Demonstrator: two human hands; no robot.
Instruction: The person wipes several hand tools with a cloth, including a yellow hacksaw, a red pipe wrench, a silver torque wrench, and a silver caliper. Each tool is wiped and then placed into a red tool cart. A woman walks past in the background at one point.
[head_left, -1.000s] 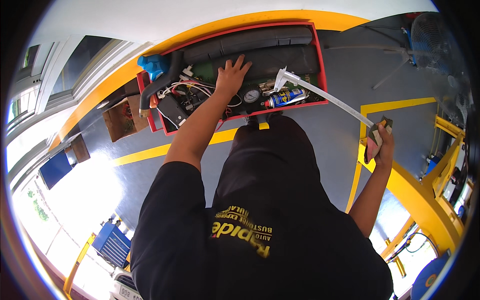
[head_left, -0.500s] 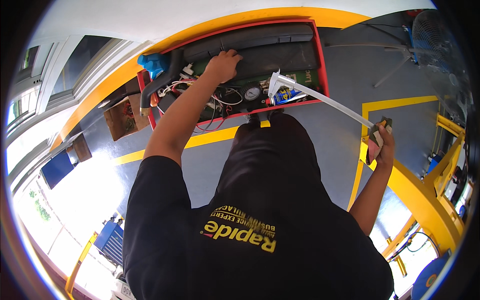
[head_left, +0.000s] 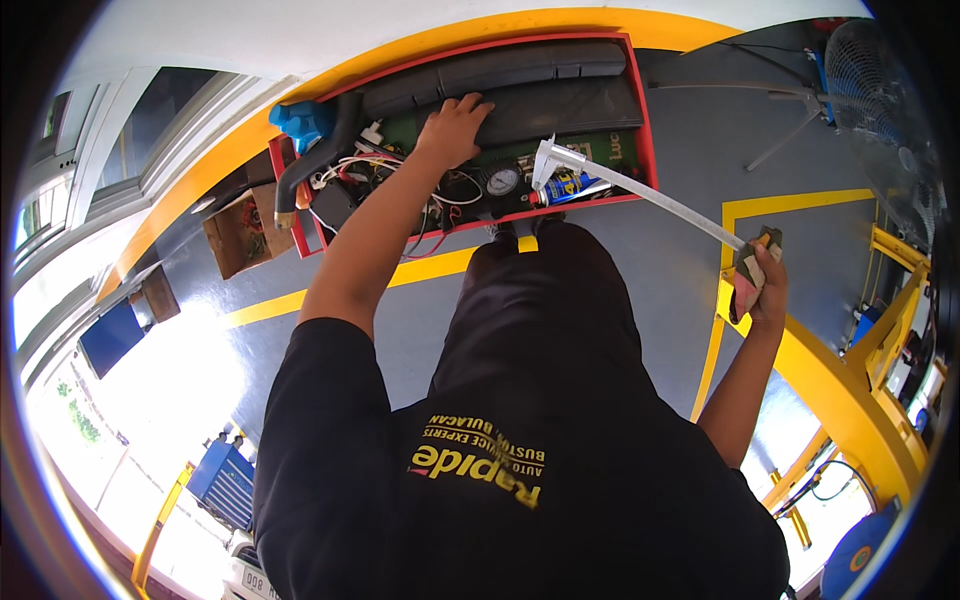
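Note:
My left hand [head_left: 453, 130] reaches into a red tray [head_left: 648, 150] with its fingers curled over the left end of a flat black case [head_left: 565, 108]. Part of the grip is hidden beneath the hand. Out to the right, my right hand [head_left: 770, 285] is closed around the end of a vernier caliper [head_left: 650, 197] and a crumpled, multicoloured rag [head_left: 747, 272]. The caliper's jaws point toward the tray, above a blue and yellow spray can [head_left: 570, 187]. Beside the can lies a round dial gauge [head_left: 502, 181], with tangled wires [head_left: 385, 165] left of it.
A bent black hose [head_left: 325, 155] and a blue object [head_left: 303, 122] occupy the tray's left end. A long black case [head_left: 500, 70] lies along its back. Further left is an open cardboard box [head_left: 240, 235]. A fan [head_left: 872, 75] and yellow lift frame [head_left: 840, 390] stand right.
My left hand has shifted slightly right and up in the picture. The flat black case sits a little farther back, baring more of the tray's green bottom. The caliper stays in my right hand.

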